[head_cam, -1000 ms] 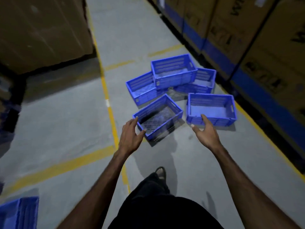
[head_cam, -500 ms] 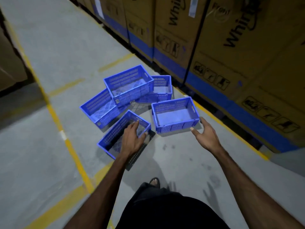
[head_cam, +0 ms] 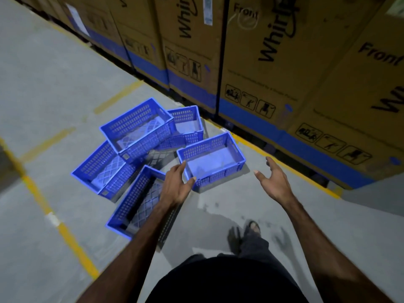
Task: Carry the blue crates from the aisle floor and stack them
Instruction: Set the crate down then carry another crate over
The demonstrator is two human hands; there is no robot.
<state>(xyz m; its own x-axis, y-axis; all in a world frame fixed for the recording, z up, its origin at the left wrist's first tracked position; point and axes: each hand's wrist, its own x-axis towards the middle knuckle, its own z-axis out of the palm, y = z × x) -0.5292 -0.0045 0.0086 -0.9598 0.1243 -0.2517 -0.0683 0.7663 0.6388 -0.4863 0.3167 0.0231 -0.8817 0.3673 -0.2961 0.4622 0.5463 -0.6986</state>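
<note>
Several blue perforated crates lie in a loose cluster on the grey aisle floor. The nearest right crate (head_cam: pixel 211 161) sits flat and empty. My left hand (head_cam: pixel 176 186) is spread open at its near left corner, fingertips touching or just off the rim. My right hand (head_cam: pixel 274 179) hovers open to the right of that crate, clear of it. A long crate (head_cam: pixel 135 204) lies under my left forearm. A further crate (head_cam: pixel 105 169) sits at the left, one (head_cam: pixel 137 130) rests tilted on top of others, and another (head_cam: pixel 188 125) stands behind.
Tall cardboard appliance boxes (head_cam: pixel 262 62) with blue bands line the right side close behind the crates. Yellow floor lines (head_cam: pixel 72 241) run along the left and along the boxes. My foot (head_cam: pixel 251 228) is on the floor below my right hand.
I have come closer and turned right toward the crates. My left hand moved from the long crate to the corner of the right crate; my right hand shifted out to its right.
</note>
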